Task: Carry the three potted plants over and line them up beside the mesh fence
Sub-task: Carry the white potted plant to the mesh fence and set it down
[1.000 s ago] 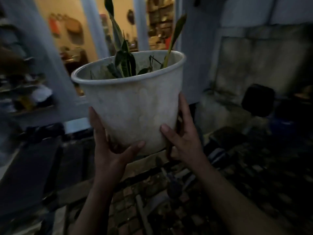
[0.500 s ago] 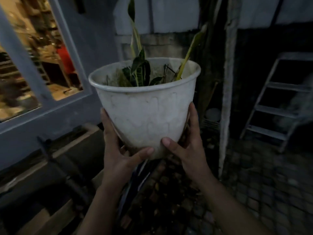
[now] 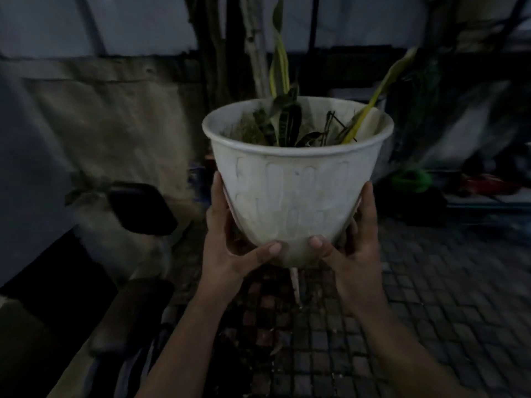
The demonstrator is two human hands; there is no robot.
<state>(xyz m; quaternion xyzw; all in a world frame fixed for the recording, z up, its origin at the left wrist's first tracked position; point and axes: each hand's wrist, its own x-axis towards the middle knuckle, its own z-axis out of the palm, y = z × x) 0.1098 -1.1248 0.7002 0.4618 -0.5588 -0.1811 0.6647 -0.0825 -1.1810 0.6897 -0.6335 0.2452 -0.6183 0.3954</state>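
You're holding the white pot [image 3: 296, 193] up at chest height over the brick paving [image 3: 431, 311], left hand [image 3: 230, 242] and right hand [image 3: 355, 239] both cupping its narrow base, which is probably soil-heavy with smooth sides, so keep supporting underneath.

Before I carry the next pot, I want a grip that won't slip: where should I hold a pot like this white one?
Low on the pot, from both sides. Its wall tapers toward the base, so the left hand and right hand cup beneath it, thumbs in front, fingers behind. The rim looks thin, and the leaves stand above it, so probably avoid gripping there.
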